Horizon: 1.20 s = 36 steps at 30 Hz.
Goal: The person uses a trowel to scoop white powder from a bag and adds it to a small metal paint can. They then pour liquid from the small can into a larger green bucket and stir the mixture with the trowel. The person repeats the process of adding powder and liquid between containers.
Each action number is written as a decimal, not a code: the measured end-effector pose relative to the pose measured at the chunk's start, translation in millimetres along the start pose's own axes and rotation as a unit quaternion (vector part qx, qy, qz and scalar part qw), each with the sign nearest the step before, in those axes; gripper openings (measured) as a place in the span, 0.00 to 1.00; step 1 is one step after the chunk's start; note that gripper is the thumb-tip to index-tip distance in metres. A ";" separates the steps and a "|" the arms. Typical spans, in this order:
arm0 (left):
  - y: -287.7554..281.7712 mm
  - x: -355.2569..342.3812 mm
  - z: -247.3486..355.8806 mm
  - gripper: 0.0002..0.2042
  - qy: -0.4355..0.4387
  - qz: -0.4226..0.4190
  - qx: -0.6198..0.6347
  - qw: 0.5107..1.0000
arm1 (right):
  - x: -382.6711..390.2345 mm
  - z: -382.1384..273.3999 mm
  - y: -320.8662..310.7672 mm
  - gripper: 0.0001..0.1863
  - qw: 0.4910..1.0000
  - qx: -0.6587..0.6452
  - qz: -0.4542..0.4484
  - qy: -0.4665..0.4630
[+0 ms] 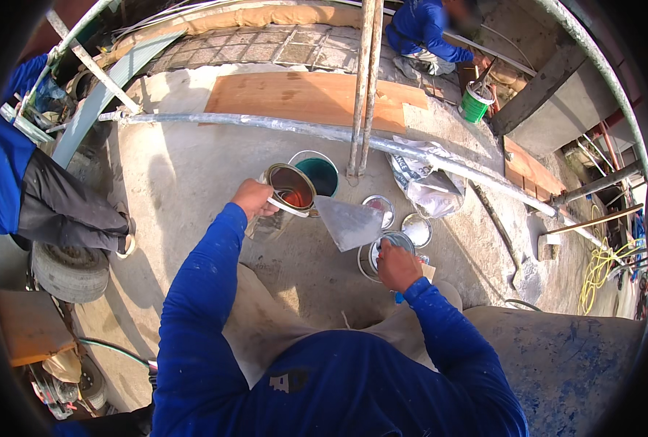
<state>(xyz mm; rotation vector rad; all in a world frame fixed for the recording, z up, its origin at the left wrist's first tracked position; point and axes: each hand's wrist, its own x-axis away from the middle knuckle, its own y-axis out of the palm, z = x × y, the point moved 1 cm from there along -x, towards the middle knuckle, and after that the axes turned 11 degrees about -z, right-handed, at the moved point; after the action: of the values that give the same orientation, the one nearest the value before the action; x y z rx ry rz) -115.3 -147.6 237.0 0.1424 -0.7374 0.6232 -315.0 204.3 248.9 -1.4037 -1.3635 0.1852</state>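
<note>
From here, I have my left grip (255, 199) clenched on the side of one open can (290, 188), reddish-brown inside, near one teal bucket (319, 175). My right grip (399, 266) curls over one silver tin (368, 261), beside one grey blade (349, 224); I cannot tell which it grasps. Two smaller open tins (416, 231) stand on the concrete floor (193, 171).

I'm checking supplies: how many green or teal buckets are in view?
2: an open round bucket, teal inside, beyond the round metal can in the left hand; a green round bucket near a co-worker, upper right. Others may be hidden.
</note>
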 end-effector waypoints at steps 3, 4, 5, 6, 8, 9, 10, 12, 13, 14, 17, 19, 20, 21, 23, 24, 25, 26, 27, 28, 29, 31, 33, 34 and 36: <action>4.0 -1.8 4.3 0.13 0.013 -0.005 -0.002 1.000 | -7.2 4.4 5.9 0.18 1.000 0.002 0.023 -0.011; 4.7 -2.5 5.3 0.13 0.018 -0.006 -0.004 1.000 | -8.8 5.9 7.6 0.18 0.999 0.002 0.035 -0.019; 5.6 -3.2 6.2 0.13 0.022 -0.007 -0.007 1.000 | -10.9 7.7 8.2 0.18 0.999 0.007 0.031 -0.018; 8.1 -3.1 8.1 0.14 0.025 -0.007 -0.009 1.000 | -13.0 8.0 5.4 0.19 0.999 0.012 0.027 -0.016; 12.7 -2.3 11.7 0.14 0.030 -0.007 -0.013 0.999 | -17.1 10.2 2.9 0.20 0.999 0.021 0.024 -0.016; 12.9 -3.4 12.1 0.14 0.029 -0.008 -0.015 0.999 | -19.9 12.3 2.9 0.20 0.999 0.024 0.026 -0.018; 12.9 -4.7 12.4 0.14 0.029 -0.009 -0.018 0.999 | -22.3 14.5 3.2 0.20 0.999 0.027 0.028 -0.020; 12.4 -7.5 12.3 0.14 0.028 -0.013 -0.019 0.999 | -27.0 18.0 3.7 0.20 0.999 0.023 0.022 -0.020; 12.2 -9.0 12.0 0.14 0.028 -0.016 -0.018 0.999 | -30.2 19.9 4.1 0.19 0.999 0.021 0.019 -0.020; 11.6 -10.4 11.5 0.15 0.028 -0.020 -0.017 0.999 | -34.4 22.8 6.2 0.19 1.000 0.020 0.019 -0.013; 15.0 -11.0 14.1 0.15 0.033 -0.019 -0.023 0.999 | -49.9 35.5 18.4 0.17 1.000 0.015 0.017 -0.007; 13.1 -12.6 13.4 0.15 0.033 -0.024 -0.026 0.999 | -61.0 40.1 22.3 0.17 0.999 0.011 0.017 -0.026; 12.3 -13.3 13.2 0.15 0.032 -0.026 -0.027 0.999 | -66.2 42.6 24.1 0.17 0.999 0.007 0.023 -0.030; 13.2 -12.5 14.2 0.15 0.030 -0.027 -0.028 0.999 | -70.1 42.4 22.4 0.17 0.999 0.003 0.029 -0.034; 15.1 -11.1 16.4 0.14 0.025 -0.031 -0.029 0.999 | -78.5 42.3 18.4 0.16 0.998 0.004 0.038 -0.042; 14.4 -11.2 16.4 0.14 0.024 -0.029 -0.032 0.999 | -82.6 40.3 13.5 0.16 0.998 0.009 0.041 -0.047; 13.7 -11.7 16.0 0.14 0.024 -0.027 -0.034 0.999 | -86.7 38.4 9.4 0.16 0.998 0.014 0.045 -0.051; 12.8 -12.1 15.5 0.14 0.024 -0.024 -0.037 0.999 | -91.0 36.8 6.6 0.15 0.998 0.014 0.043 -0.053; 11.6 -12.8 15.1 0.14 0.029 -0.023 -0.033 0.999 | -95.6 35.8 3.0 0.15 0.998 0.015 0.042 -0.054; 9.7 -12.5 13.6 0.14 0.033 -0.022 -0.029 0.999 | -99.7 35.3 0.3 0.15 0.997 0.015 0.042 -0.056; 8.4 -12.3 12.2 0.14 0.038 -0.021 -0.025 0.999 | -104.3 35.8 -1.0 0.15 0.998 0.005 0.038 -0.052; 8.3 -13.4 10.8 0.14 0.042 -0.013 -0.009 0.999 | -114.6 40.2 -0.2 0.15 0.998 -0.015 0.033 -0.044; 8.1 -13.1 11.5 0.14 0.043 -0.010 -0.001 0.999 | -121.2 46.5 6.2 0.16 0.997 -0.055 0.037 -0.048; 8.5 -12.2 12.7 0.14 0.041 -0.011 -0.002 0.999 | -123.5 49.8 8.8 0.16 0.995 -0.076 0.038 -0.051; 7.0 -10.4 12.4 0.14 0.038 -0.013 -0.003 0.999 | -125.5 52.1 10.3 0.15 0.995 -0.078 0.049 -0.039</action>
<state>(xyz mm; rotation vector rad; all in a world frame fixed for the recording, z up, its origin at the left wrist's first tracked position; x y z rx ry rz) -132.5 -151.0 238.6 0.1228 -0.6635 0.5981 -387.3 139.8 153.1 -1.6090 -1.3983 0.2031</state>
